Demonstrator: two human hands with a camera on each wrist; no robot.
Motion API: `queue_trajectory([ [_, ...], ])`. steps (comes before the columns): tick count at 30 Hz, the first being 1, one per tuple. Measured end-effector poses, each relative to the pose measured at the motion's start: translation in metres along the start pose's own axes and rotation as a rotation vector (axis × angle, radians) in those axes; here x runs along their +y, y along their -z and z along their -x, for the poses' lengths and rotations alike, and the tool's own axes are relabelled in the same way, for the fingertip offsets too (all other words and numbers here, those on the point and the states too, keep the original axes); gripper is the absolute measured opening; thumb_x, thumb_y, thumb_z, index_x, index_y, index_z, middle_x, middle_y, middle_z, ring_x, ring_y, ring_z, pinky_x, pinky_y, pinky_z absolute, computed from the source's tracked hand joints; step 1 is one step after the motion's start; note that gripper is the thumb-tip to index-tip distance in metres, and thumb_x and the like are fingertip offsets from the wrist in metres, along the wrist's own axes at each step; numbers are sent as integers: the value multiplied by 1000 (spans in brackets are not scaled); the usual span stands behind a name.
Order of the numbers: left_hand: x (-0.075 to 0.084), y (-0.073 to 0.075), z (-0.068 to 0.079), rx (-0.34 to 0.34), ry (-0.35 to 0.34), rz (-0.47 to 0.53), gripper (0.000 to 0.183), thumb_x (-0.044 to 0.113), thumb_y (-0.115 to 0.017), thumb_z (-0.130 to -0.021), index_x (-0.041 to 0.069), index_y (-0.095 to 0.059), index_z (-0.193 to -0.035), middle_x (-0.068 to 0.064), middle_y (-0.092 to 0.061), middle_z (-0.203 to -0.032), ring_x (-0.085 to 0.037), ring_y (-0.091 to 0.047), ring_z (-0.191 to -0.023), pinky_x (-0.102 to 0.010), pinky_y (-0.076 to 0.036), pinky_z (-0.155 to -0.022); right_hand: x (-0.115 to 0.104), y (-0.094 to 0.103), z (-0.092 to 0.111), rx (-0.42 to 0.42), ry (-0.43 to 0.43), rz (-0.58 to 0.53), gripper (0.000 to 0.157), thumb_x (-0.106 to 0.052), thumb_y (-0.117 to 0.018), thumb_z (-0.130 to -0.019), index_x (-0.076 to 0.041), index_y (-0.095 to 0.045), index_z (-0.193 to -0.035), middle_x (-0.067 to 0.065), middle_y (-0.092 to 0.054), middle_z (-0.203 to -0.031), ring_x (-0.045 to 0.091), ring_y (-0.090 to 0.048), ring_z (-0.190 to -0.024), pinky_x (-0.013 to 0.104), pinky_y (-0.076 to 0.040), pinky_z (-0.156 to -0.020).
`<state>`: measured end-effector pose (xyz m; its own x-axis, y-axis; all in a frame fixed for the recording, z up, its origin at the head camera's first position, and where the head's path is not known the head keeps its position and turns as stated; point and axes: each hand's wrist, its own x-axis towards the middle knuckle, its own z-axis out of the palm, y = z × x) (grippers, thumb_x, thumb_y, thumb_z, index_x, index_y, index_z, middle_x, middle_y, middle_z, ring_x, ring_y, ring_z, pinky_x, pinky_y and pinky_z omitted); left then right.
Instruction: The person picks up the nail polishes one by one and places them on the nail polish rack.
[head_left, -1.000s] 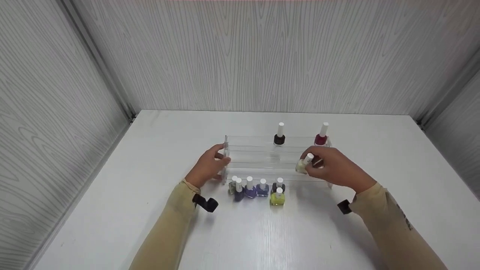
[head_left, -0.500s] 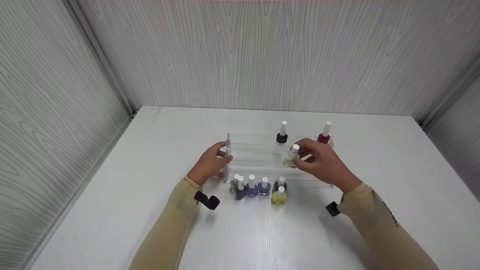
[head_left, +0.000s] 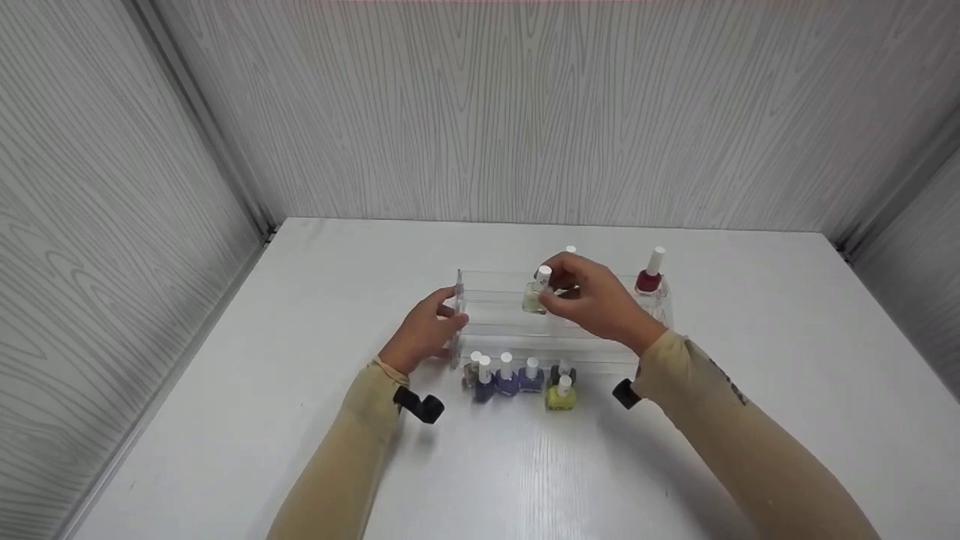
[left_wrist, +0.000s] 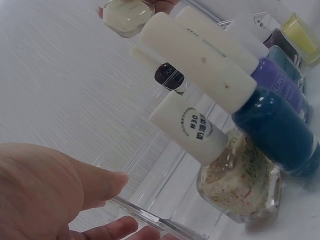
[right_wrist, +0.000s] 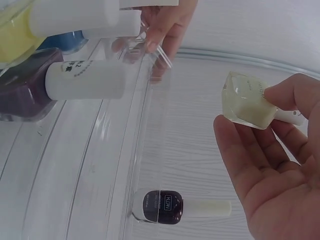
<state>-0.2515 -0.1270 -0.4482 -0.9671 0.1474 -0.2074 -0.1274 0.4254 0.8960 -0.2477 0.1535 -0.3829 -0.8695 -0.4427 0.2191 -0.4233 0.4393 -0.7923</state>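
Observation:
My right hand (head_left: 592, 296) pinches a cream nail polish bottle (head_left: 533, 297) between thumb and fingers. It holds the bottle above the upper tiers of a clear stepped display rack (head_left: 495, 330), white cap up and slightly tilted. My left hand (head_left: 427, 330) grips the rack's left side panel, thumb on one face and fingers on the other. A dark nail polish bottle (right_wrist: 162, 206) stands on the top tier, mostly hidden behind my right hand in the head view. A red nail polish bottle (head_left: 649, 280) stands at that tier's right end.
Before the rack's front stand several nail polish bottles: a speckled one (left_wrist: 240, 185), a dark blue one (left_wrist: 275, 130), a purple one (head_left: 507, 383), a blue-violet one (head_left: 532, 379), a dark one (right_wrist: 25, 85) and a yellow one (head_left: 561, 397). Wood-grain panels (head_left: 480, 112) enclose the white table (head_left: 480, 480).
My right hand has carried the cream nail polish bottle left and upward across the rack, now covering most of the dark bottle. My left hand keeps its hold on the side panel.

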Motion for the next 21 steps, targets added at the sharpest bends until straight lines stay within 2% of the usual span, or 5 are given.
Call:
queue_trajectory([
  [5,-3,1,2,-9,-11,10,64,20,-61,-105,16,-33,-163,-20,-51,-141,-38,-60,-120,-40,-64,-79,4,-7,-10,-28,8,10,30,-9,-71,-97,-8,-59,-124,7,-67,-107,20,-66,-100,33,-58,-83],
  [10,-2,1,5,2,-9,10,65,21,-62,-105,16,-33,-163,-20,-52,-142,-39,-60,-122,-42,-64,-80,5,-14,-20,-49,38,15,25,-10,-70,-97,-9,-58,-120,5,-66,-107,19,-66,-100,34,-57,-78],
  [17,-3,0,4,19,-22,-18,63,22,-62,-104,17,-36,-161,-20,-54,-139,-37,-61,-119,-43,-63,-80,-3,-24,-39,-87,25,46,23,-12,-70,-98,-10,-57,-118,5,-65,-109,18,-65,-104,37,-57,-88],
  [21,-3,-2,5,10,-15,-4,63,22,-62,-104,17,-36,-161,-20,-54,-140,-36,-61,-118,-42,-63,-80,-7,-26,-50,-115,7,104,25,-15,-70,-99,-11,-57,-120,5,-65,-109,19,-64,-103,38,-57,-89],
])
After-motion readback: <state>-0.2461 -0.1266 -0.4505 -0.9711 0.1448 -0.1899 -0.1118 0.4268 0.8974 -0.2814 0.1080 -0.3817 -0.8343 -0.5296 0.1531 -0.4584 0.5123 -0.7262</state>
